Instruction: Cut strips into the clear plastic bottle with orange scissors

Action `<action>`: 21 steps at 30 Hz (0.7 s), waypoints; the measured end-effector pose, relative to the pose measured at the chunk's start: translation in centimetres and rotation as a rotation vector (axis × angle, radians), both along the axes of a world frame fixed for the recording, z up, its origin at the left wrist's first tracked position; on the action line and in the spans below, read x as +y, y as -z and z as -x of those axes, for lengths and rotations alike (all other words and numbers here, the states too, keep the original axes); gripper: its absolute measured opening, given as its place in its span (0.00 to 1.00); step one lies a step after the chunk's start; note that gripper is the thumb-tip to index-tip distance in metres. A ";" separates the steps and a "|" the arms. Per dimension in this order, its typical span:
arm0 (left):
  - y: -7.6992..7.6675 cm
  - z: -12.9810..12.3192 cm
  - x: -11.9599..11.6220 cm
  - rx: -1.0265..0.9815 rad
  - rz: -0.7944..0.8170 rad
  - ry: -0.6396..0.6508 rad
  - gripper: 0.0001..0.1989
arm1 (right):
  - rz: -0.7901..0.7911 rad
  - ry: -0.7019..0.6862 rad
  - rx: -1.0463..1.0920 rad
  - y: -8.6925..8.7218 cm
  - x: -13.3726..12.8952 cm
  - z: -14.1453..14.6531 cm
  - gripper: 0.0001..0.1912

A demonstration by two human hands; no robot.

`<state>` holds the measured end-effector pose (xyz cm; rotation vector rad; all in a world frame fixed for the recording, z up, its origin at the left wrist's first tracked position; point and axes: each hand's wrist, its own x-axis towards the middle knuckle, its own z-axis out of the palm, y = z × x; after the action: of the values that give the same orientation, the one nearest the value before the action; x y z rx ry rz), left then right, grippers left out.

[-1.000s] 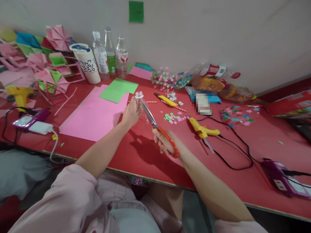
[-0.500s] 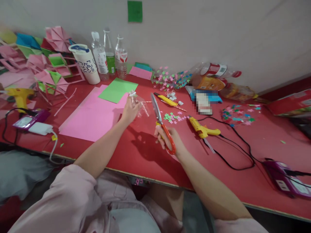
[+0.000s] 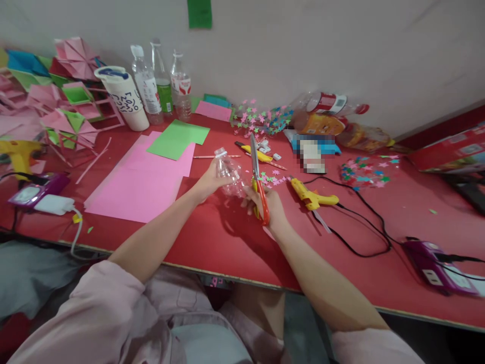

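Observation:
My left hand (image 3: 212, 181) is closed around a clear plastic bottle piece (image 3: 232, 177), its neck end pointing up and away to the left. In my right hand (image 3: 271, 207) are scissors (image 3: 260, 187) with orange-red and yellow handles, blades upward. The fingertips of my right hand come up to the bottle piece's lower end; whether they press on it I cannot tell. Beyond the hands lie a striped pencil (image 3: 208, 156), a yellow utility knife (image 3: 257, 153) and small paper stars (image 3: 275, 178). Pink paper (image 3: 132, 184) and green paper (image 3: 176, 139) are left of my left hand.
A yellow glue gun (image 3: 312, 194) with a black cord lies right of my right hand. Purple power strips (image 3: 435, 265) sit at both sides. Plastic bottles (image 3: 182, 88) and a white tumbler (image 3: 129, 103) stand at the back left, near folded paper shapes (image 3: 76, 58).
My left hand has moved right and slightly nearer with the bottle piece, toward my right hand. The scissors have turned more upright. The view has shifted slightly.

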<state>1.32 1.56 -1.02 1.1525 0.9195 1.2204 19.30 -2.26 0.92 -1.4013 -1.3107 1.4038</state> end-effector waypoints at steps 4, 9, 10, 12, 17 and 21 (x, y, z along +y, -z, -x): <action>-0.7 0.9 -0.3 -0.032 0.005 0.176 0.40 | -0.056 0.100 -0.032 -0.2 -0.1 -0.2 0.23; -0.9 1.3 -0.3 -0.099 0.025 0.289 0.34 | -0.030 0.140 0.046 0.0 0.2 -0.4 0.24; -0.8 1.2 -0.2 -0.089 0.041 0.257 0.31 | -0.027 0.137 0.055 0.0 0.2 -0.4 0.24; -0.5 1.0 0.1 -0.055 0.075 0.179 0.26 | -0.027 0.134 0.062 -0.1 0.0 -0.2 0.24; 0.0 0.7 0.6 0.011 0.069 0.128 0.23 | -0.012 0.130 0.110 -0.3 -0.5 0.1 0.21; -0.2 0.8 0.5 0.015 0.043 0.129 0.21 | -0.003 0.123 0.134 0.0 -0.4 0.1 0.21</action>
<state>0.53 2.04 -0.87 1.1698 0.8651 1.0840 19.16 -2.66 0.96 -1.3383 -1.1214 1.3875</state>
